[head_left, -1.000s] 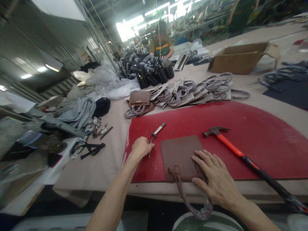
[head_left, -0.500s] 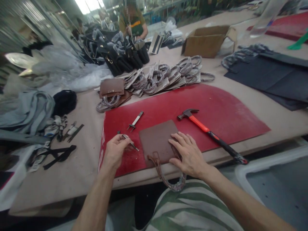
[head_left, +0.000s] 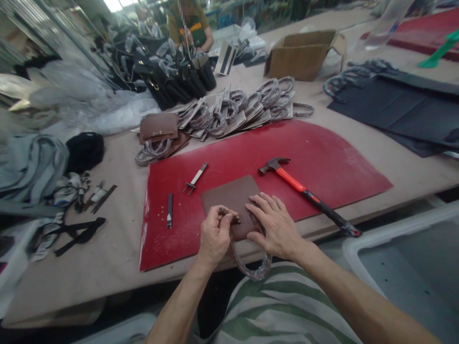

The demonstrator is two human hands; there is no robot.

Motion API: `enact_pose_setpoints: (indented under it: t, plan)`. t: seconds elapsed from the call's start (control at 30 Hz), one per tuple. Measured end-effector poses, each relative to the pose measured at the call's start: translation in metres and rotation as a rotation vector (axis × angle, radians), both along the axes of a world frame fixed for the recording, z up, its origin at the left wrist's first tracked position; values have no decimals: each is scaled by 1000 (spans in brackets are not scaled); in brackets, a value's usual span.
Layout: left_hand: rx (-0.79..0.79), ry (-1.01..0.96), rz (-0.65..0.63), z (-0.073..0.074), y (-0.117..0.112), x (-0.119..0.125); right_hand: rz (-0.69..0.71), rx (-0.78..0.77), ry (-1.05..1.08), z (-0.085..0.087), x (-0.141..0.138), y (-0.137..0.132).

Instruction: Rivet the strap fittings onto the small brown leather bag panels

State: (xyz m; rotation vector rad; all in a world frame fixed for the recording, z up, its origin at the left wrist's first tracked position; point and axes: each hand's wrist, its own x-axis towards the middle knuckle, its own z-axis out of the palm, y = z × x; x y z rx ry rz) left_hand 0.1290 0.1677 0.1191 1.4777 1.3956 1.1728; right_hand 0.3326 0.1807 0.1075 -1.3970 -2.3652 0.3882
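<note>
A flat brown leather panel (head_left: 233,191) lies near the table edge, and its plastic-wrapped handle (head_left: 256,273) hangs over that edge. My left hand (head_left: 215,236) is closed around a small metal punch (head_left: 234,220), whose end is over the panel's lower part. Spread flat, my right hand (head_left: 274,222) presses on the panel's right side and partly covers it. A claw hammer (head_left: 304,193) with a red and black grip rests to the right. Left of the panel are a two-pronged metal tool (head_left: 196,176) and a slim dark tool (head_left: 169,210).
Under the work lies a red mat (head_left: 322,153). Behind it are brown pieces with wrapped handles (head_left: 233,112), a brown bag (head_left: 158,128), black bags (head_left: 172,79) and a cardboard box (head_left: 299,57). Dark panels (head_left: 401,105) lie right. A person (head_left: 191,26) stands far back.
My left hand has moved right with the punch, from the mat onto the panel. The slim dark tool it had mostly covered now shows. My right hand stays on the panel.
</note>
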Motion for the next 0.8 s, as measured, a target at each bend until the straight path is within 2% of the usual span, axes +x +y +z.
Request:
enact_pose_setpoints:
  t: [0.37, 0.57, 0.7, 0.8]
  plan:
    - [135, 114, 25, -5, -4, 3, 7, -3, 9, -2, 1, 0]
    - [376, 339, -13, -15, -5, 7, 10, 1, 14, -1, 0, -1]
    - [370, 359, -33, -17, -3, 7, 46, -29, 50, -3, 4, 1]
    - [386, 399, -44, -19, -3, 7, 89, -30, 169, 2, 18, 9]
